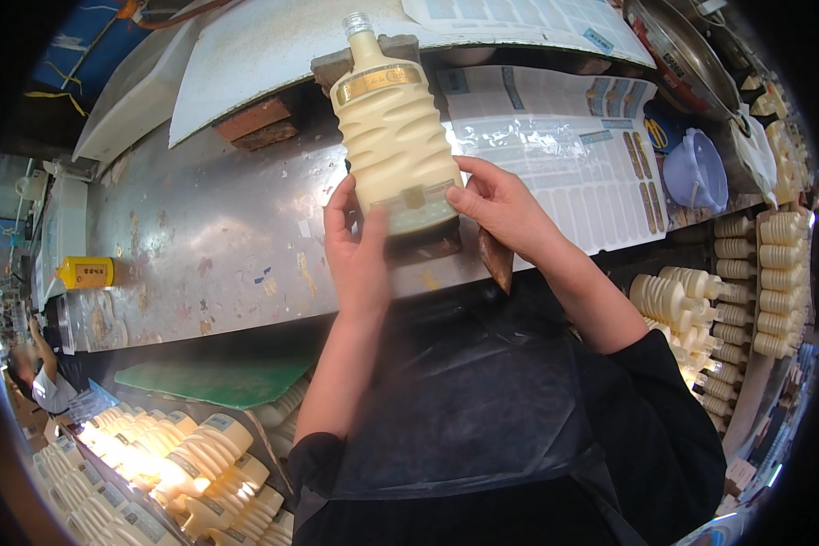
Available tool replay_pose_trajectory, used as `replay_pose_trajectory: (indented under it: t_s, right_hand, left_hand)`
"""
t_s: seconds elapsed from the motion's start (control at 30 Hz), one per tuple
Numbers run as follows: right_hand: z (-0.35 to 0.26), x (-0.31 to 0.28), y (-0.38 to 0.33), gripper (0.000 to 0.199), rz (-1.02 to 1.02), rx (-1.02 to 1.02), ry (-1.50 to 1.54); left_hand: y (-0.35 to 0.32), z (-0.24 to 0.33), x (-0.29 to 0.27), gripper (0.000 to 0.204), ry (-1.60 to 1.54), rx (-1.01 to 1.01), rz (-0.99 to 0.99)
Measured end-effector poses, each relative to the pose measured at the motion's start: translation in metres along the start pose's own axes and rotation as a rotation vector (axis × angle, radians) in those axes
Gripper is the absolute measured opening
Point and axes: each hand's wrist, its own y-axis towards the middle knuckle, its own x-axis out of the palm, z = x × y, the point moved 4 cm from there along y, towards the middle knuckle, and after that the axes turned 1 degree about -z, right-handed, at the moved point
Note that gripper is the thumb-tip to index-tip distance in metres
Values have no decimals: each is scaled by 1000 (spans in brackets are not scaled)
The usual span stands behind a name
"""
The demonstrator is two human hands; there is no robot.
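Note:
A cream ribbed bottle [398, 136] lies with its clear threaded neck pointing away from me. A gold label [378, 84] crosses its shoulder, and a pale label strip [414, 197] with a darker middle crosses the body near the base. My left hand [357, 232] grips the lower left side, its thumb at the strip's left end. On the lower right side, my right hand [500, 202] presses its thumb by the strip's right end, fingers curled around the edge. Tucked under that palm is a brown pointed tool [495, 257]. Brick pieces [332, 65] support the bottle's far end.
Sheets of labels [555, 173] cover the metal table's right side. A lilac bucket [696, 171], blue-handled scissors [656, 136] and a metal pan [687, 55] stand beyond. A yellow container [85, 272] sits left. Bottles fill crates lower left [200, 464] and right [778, 282]. Another person [50, 378] is far left.

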Motion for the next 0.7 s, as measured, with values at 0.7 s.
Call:
replay_pose_trajectory:
  t_s: [0.7]
  right_hand:
    - [2,-15,-11,44,-31,98,120]
  left_hand:
    - [-6,-12,-29,65,360,118,-109]
